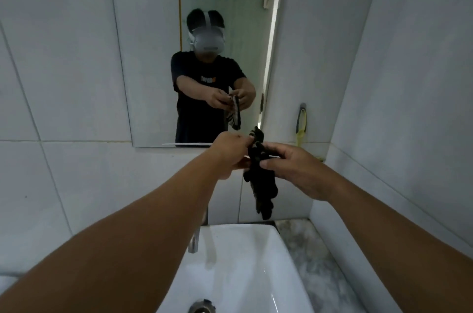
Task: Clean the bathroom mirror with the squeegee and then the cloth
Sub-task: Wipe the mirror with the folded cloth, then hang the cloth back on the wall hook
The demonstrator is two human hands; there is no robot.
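Note:
A dark, crumpled cloth (261, 182) hangs between both hands, just below the mirror's bottom edge and above the sink. My left hand (230, 154) pinches its upper part from the left. My right hand (294, 166) grips it from the right, fingers curled around the fabric. The mirror (153, 56) is fixed to the white tiled wall ahead and reflects a person in a dark shirt holding the cloth. A yellow-and-grey squeegee (301, 124) hangs on the wall to the right of the mirror, apart from both hands.
A white ceramic sink (243, 261) sits directly below, with a metal faucet (195, 238) at its back and a drain (202, 307) at the bottom edge. A marbled counter (320, 261) runs to the right. White tiled walls close in on both sides.

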